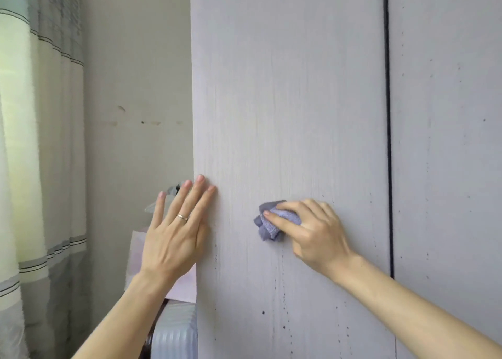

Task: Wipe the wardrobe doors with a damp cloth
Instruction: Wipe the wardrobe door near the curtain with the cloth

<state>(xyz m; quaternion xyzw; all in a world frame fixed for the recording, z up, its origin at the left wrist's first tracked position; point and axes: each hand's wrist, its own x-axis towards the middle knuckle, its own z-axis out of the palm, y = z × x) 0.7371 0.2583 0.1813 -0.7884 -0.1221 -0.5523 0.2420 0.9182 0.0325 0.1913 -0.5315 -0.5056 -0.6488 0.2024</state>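
Under your right hand (pixel 309 231), whose curled fingers (pixel 279 214) grip the bunched purple cloth (pixel 267 227) against the wardrobe door (pixel 285 100), your left hand (pixel 176 231) lies flat, fingers spread, holding nothing, at the door's edge.

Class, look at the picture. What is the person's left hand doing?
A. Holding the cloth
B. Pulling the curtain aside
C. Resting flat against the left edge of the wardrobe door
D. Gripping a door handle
C: the left hand lies open with fingers spread at the left edge of the door, while the right hand holds the cloth bunched against the door.
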